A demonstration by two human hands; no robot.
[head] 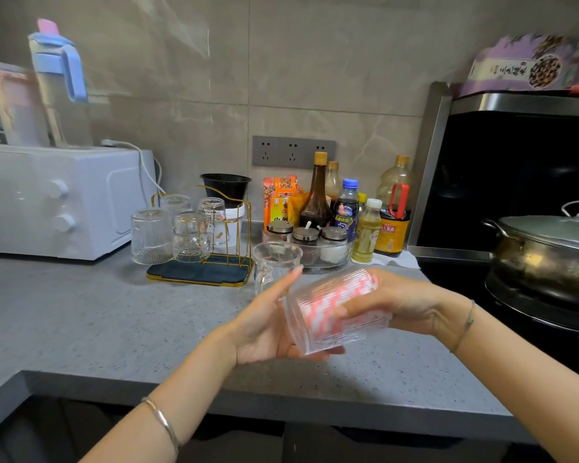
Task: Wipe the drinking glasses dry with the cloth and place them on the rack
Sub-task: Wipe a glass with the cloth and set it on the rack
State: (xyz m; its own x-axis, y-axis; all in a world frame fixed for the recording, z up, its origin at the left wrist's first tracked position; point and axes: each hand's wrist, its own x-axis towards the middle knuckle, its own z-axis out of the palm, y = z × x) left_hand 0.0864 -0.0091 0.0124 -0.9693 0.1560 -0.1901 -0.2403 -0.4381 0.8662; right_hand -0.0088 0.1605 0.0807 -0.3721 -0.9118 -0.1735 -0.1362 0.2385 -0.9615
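The ribbed glass lies on its side in the air above the grey speckled counter. Bare counter spreads to the left of it, and the counter's front edge runs below the wrists. Its open rim faces the left hand, whose fingers are straight and close together behind the rim, with the thumb under the glass. The right hand grips the other end, its thumb curled over the fluted wall and its fingers wrapped behind. A red-and-white patterned cloth fills the inside and shows through the ridges.

Just beyond the left fingertips a smooth clear mug stands upright. Farther left of those fingertips is the gold wire rack on its dark tray, with upturned glasses on its pegs. Bottles crowd the wall behind the hands, and a lidded metal pot sits to the right of the right wrist.
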